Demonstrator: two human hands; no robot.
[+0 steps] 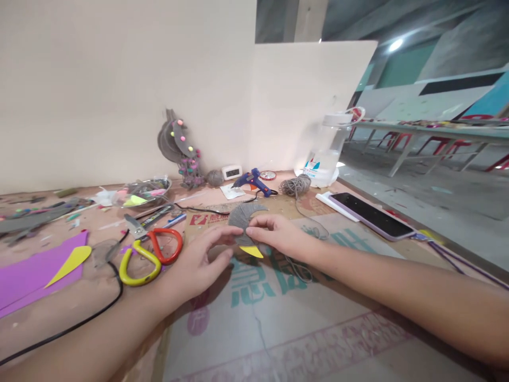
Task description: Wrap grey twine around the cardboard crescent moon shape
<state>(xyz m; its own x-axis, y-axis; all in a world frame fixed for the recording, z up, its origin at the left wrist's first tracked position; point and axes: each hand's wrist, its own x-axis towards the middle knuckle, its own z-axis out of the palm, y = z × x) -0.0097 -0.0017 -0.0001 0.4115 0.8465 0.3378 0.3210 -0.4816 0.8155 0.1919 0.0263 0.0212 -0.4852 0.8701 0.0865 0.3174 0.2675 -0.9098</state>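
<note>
On the near side of the blue glue gun (256, 183), the loosely open left hand (202, 260) touched the gray yarn-wrapped crescent (240, 218) while the right hand (283, 234) pinched its edge, where even tension probably served best.

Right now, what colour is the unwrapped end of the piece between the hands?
The unwrapped end is yellow; it shows in the head view.

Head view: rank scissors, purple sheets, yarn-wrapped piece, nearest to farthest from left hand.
From the left hand:
1. Yarn-wrapped piece: at its fingertips.
2. Scissors: just left of it.
3. Purple sheets: farther left, past the scissors.
</note>
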